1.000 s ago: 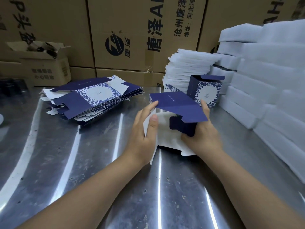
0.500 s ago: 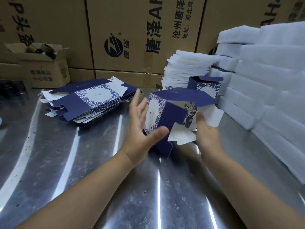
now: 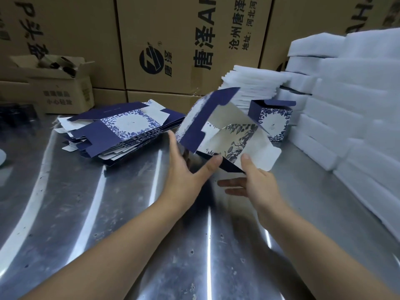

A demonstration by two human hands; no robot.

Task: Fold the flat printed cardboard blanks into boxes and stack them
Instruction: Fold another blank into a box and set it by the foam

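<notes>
Half-folded navy-and-white floral cardboard blank [image 3: 218, 131] is held tilted above the shiny steel tabletop [image 3: 108, 213]. Straight fingers of the left hand [image 3: 184, 172] are laid against its left side, with the thumb pressed to its lower edge. The thumb of the right hand [image 3: 257, 182] is pressed on a white flap, with the fingers outstretched beneath. A folded navy floral box [image 3: 272, 120] is seen beyond the right thumb, and a pile of flat printed blanks [image 3: 121, 131] left of the left fingers.
</notes>
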